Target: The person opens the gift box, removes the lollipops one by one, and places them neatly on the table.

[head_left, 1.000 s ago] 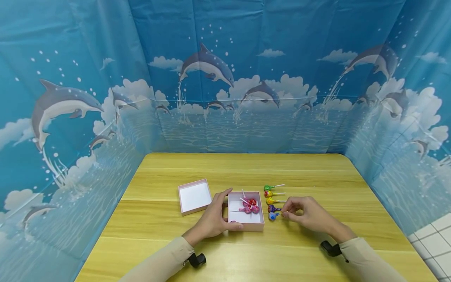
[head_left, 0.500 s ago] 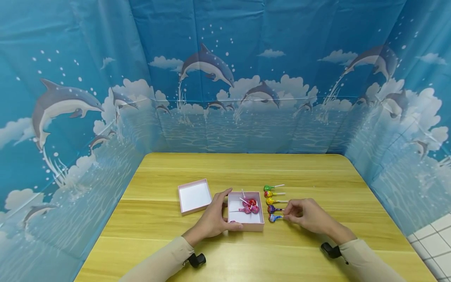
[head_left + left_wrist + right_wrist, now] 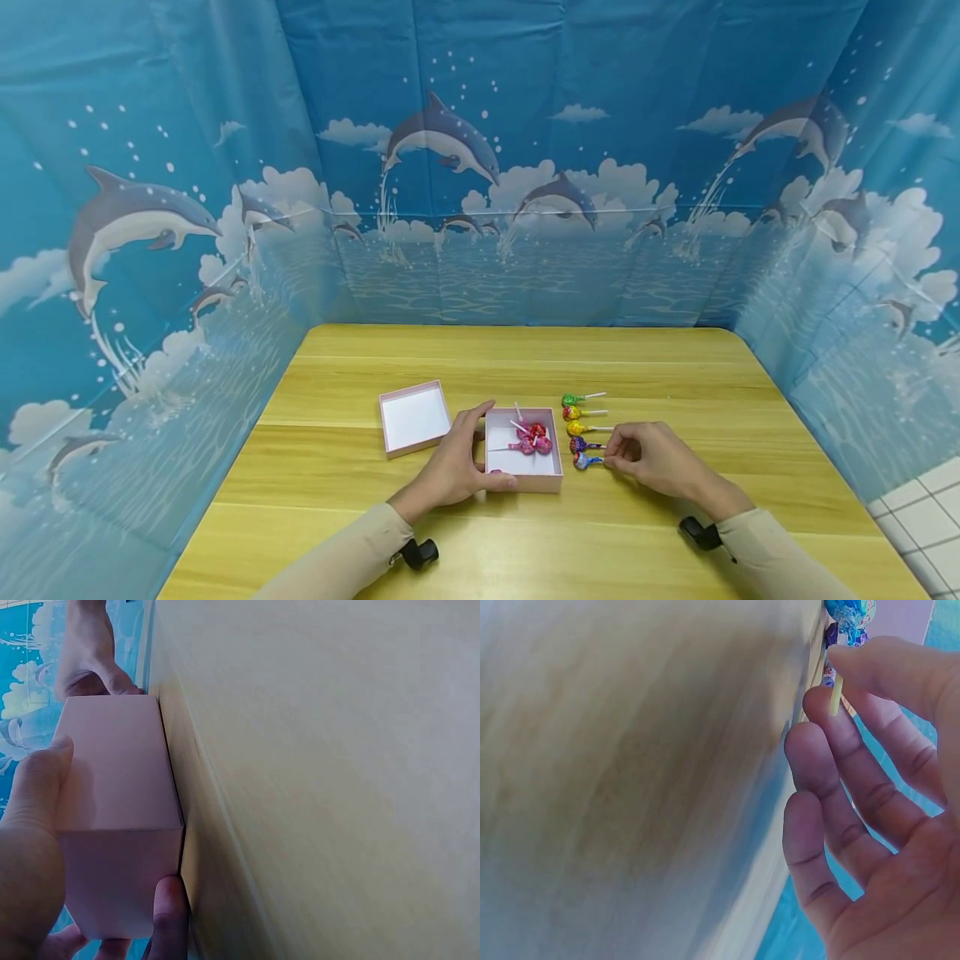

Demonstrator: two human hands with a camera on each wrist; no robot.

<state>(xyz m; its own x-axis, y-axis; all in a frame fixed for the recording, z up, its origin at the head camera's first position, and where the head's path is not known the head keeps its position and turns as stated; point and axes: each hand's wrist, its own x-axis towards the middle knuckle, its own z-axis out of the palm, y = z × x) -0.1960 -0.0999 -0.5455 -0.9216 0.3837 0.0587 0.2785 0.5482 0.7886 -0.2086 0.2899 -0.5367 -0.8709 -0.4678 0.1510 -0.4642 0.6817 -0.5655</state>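
My left hand (image 3: 450, 471) grips a square pink box (image 3: 528, 483) at its left side, with the thumb along the front wall; the left wrist view shows the thumb on one face of the box (image 3: 120, 765) and fingers round its end. Pink and red lollipops (image 3: 542, 445) lie inside. On the right, my right hand (image 3: 654, 458) pinches the stick of a blue lollipop (image 3: 581, 461) between thumb and index finger. The pale stick (image 3: 835, 697) pokes out past the fingertips in the right wrist view. This lollipop is nearest me in the row, just below a purple one (image 3: 578, 445).
Yellow (image 3: 574, 427), red-yellow (image 3: 572, 412) and green (image 3: 571, 400) lollipops continue the row farther back, sticks pointing right. The white-lined box lid (image 3: 415, 418) lies left of the box on the wooden table (image 3: 480, 358). A dolphin-print curtain (image 3: 450, 275) surrounds the table.
The right hand has shifted slightly right and down, drawing the blue lollipop's stick into view and lining it up roughly with the row. The left hand and box have stayed put.
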